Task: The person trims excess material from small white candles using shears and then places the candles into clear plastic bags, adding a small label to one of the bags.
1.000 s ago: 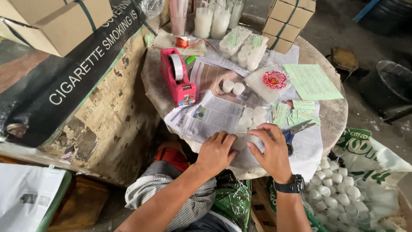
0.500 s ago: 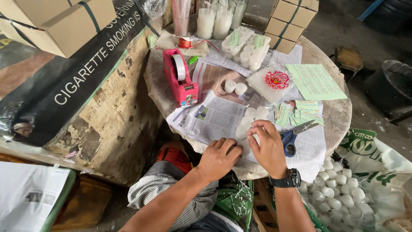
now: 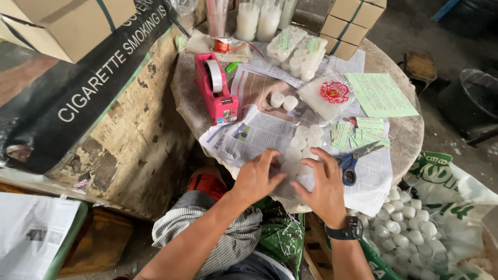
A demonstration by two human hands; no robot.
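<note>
pressing clear bag of white candles [image 3: 301,150] between left hand [image 3: 254,179], right hand [image 3: 324,189] fingers.

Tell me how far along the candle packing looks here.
Done: two sealed packs with green labels lie at the table's far side. In hand: left hand and right hand press a clear bag of white candles. Left: two loose candles, unused labels, and a sack of candles.

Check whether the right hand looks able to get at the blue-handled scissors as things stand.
Probably yes. The scissors lie in the open on the newspaper, just beside the right hand, with nothing lying over them or between.
</note>
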